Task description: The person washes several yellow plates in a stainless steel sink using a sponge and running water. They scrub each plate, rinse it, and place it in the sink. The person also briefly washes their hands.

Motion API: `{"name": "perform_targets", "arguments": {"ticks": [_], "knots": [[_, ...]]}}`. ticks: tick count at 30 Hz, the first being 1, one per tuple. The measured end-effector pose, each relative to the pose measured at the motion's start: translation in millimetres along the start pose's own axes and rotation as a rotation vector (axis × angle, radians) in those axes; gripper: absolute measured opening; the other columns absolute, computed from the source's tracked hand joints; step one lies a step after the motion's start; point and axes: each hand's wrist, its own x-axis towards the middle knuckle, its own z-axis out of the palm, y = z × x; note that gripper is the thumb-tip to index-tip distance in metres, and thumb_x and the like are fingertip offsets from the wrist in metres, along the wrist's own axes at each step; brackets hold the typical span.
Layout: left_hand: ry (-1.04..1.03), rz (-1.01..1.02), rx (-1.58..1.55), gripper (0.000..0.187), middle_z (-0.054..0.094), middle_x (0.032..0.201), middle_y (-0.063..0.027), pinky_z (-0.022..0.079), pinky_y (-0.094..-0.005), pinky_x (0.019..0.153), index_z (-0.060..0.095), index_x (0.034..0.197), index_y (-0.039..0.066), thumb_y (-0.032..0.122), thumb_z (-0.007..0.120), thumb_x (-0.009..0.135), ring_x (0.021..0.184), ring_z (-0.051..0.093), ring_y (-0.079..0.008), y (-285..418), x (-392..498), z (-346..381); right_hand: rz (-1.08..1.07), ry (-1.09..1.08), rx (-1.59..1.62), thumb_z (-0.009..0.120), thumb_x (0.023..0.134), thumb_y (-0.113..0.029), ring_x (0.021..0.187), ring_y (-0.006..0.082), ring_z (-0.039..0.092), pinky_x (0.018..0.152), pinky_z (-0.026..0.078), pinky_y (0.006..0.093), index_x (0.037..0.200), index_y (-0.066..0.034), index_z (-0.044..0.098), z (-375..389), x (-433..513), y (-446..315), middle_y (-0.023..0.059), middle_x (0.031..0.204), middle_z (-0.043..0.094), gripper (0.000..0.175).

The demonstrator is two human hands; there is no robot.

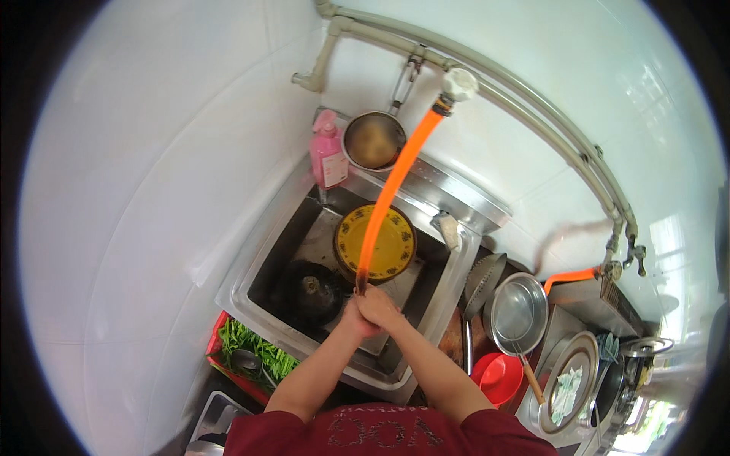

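Both my hands meet over the front part of a stainless steel sink (440, 319), just below the end of an orange hose (393, 185) that hangs from a white tap fitting. My left hand (359, 322) and my right hand (377, 308) overlap and touch each other; their fingers are largely hidden, so I cannot tell whether anything is between them. Behind them in the sink lies a yellow patterned plate or shallow bowl (351, 242), partly covered by the hose. A dark round pan or lid (313, 293) rests at the sink's left side.
A pink pump bottle (328, 159) and a small pan (370, 142) are at the back rim. A scrubber (449, 229) lies on the right rim. Green vegetables in a red basket (214, 342) stand front left. Right are a steel saucepan (519, 313) and a red bowl (501, 379).
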Motion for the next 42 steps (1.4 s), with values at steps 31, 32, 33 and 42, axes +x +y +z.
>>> {"name": "perform_targets", "arguments": {"ticks": [31,32,33,42], "knots": [[0.723,1.132,1.910,0.073,0.036,0.150,-0.0262,0.033,-0.0486,0.114,0.039,0.145,0.004,0.022,0.075,0.084,0.139,0.034,-0.0442,39,-40,23,-0.164,0.936,-0.459,0.070,0.084,-0.027,0.095,0.0380,0.061,0.082,0.050,0.0489,0.086,-0.0051,0.069,-127,91,152,0.0176,0.099,0.064,0.022],[0.736,1.102,1.898,0.075,0.033,0.152,-0.0263,0.033,-0.0487,0.114,0.038,0.146,0.004,0.021,0.076,0.084,0.140,0.033,-0.0444,40,-41,26,-0.148,0.954,-0.461,0.070,0.083,-0.027,0.096,0.0383,0.061,0.081,0.050,0.0504,0.084,-0.0055,0.069,-127,96,154,0.0178,0.097,0.065,0.021],[0.727,1.107,1.910,0.077,0.032,0.153,-0.0263,0.033,-0.0488,0.115,0.036,0.147,0.004,0.020,0.076,0.083,0.140,0.033,-0.0446,41,-42,29,-0.121,0.953,-0.438,0.070,0.083,-0.027,0.095,0.0385,0.061,0.082,0.050,0.0501,0.084,-0.0051,0.068,-127,100,156,0.0176,0.097,0.065,0.022],[0.696,1.085,2.197,0.078,0.026,0.157,-0.0253,0.036,-0.0497,0.113,0.040,0.150,0.015,0.015,0.077,0.081,0.143,0.030,-0.0454,55,-42,34,0.019,0.821,-0.292,0.065,0.090,-0.037,0.098,0.0409,0.061,0.088,0.049,0.0482,0.092,0.0001,0.071,-134,103,150,0.0209,0.099,0.067,0.038]]}}
